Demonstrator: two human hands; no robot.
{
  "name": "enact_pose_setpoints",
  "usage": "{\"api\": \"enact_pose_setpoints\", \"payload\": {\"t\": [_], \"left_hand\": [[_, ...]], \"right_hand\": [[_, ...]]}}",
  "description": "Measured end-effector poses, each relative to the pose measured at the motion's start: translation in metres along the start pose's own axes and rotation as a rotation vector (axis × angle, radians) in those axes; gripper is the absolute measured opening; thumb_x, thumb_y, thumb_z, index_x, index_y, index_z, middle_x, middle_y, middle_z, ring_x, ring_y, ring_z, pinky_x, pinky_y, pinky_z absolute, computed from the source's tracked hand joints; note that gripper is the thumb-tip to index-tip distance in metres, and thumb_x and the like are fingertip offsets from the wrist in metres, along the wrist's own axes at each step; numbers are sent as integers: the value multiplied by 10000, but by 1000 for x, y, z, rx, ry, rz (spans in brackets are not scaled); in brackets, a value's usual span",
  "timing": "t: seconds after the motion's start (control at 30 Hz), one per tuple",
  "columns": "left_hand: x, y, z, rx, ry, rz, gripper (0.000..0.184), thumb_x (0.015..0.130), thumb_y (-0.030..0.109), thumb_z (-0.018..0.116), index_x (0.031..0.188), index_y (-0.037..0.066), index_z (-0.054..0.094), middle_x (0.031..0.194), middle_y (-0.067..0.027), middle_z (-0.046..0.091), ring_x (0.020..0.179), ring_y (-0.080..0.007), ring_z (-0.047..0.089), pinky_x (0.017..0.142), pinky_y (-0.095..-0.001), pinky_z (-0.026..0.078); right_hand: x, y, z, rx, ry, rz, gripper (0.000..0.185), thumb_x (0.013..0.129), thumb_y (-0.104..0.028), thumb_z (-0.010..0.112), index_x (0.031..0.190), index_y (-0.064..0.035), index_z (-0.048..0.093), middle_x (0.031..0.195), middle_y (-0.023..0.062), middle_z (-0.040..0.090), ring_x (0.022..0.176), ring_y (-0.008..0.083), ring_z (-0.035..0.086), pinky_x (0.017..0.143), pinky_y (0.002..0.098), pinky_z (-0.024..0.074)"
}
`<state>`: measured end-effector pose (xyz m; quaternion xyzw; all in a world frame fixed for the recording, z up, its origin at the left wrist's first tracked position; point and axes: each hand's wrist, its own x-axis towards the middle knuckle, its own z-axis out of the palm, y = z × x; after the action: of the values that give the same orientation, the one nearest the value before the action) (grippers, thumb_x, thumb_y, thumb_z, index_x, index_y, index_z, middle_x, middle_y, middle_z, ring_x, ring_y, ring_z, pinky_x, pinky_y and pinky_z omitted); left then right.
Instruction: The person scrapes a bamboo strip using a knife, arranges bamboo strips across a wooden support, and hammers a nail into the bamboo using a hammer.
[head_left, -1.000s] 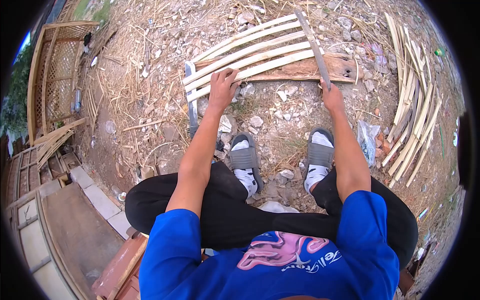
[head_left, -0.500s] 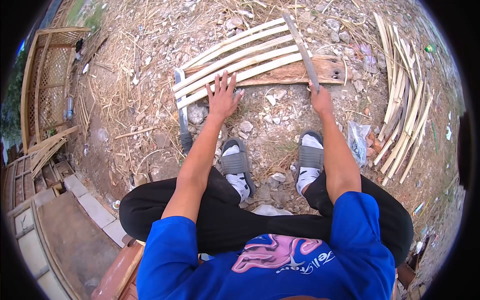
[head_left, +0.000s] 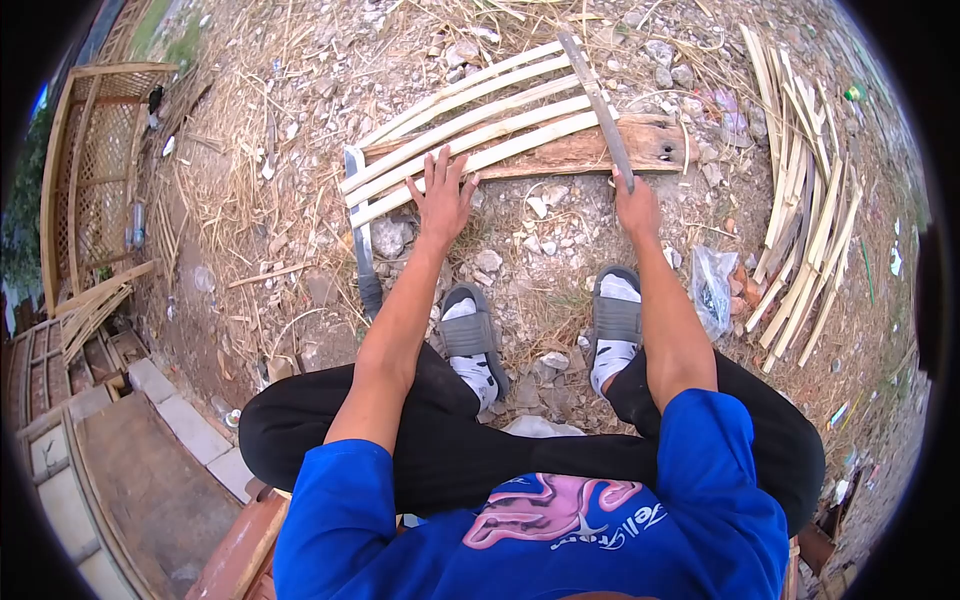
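Observation:
My left hand (head_left: 443, 203) lies with spread fingers against the lowest of several pale split wood strips (head_left: 530, 142), near their left part. My right hand (head_left: 639, 208) is closed round the near end of a flat grey bar (head_left: 598, 108), which slants across the right ends of the strips. Beneath the strips is a rough, weathered wooden board (head_left: 652, 143) on the ground. Under their left ends lies a long blade (head_left: 362, 243) with a dark wrapped handle (head_left: 370, 292), pointing toward me.
A heap of loose strips (head_left: 815, 210) lies on the right, beside a clear plastic bag (head_left: 711, 292). Stones and dry scraps cover the ground. A lattice-filled wooden frame (head_left: 105, 165) stands at the left. My sandalled feet (head_left: 470, 335) are between the board and me.
The view has shifted slightly. My left thumb has drawn a little closer to the fingers. My right hand keeps its hold on the bar, which still lies across the strips.

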<state>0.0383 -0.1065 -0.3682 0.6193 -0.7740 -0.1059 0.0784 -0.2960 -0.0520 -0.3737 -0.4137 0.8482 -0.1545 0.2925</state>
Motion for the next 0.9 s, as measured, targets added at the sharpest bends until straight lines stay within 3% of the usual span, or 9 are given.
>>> {"api": "enact_pose_setpoints", "payload": {"t": [0.17,0.27,0.9], "left_hand": [[11,3,7,-156,106,-102,379,909,448,631,1233,254,646,1525,-1,395,1465,-307,219,1096,-700,35],[12,7,8,-176,156,-105,321,900,440,644,1164,264,693,1495,18,434,1453,-292,245,1107,-672,3],[16,2,12,-215,137,-111,328,883,482,647,1126,271,711,1493,24,432,1458,-287,227,1085,-690,23]], "right_hand": [[-2,1,1,37,21,4,639,934,-632,441,1007,-34,651,964,271,660,958,467,613,824,532,457],[-2,2,1,34,41,-6,652,933,-637,441,1001,-23,649,955,278,657,951,471,611,823,535,455],[-1,2,1,-4,9,9,618,937,-612,446,1055,-40,648,986,280,670,990,484,616,852,558,468]]}}
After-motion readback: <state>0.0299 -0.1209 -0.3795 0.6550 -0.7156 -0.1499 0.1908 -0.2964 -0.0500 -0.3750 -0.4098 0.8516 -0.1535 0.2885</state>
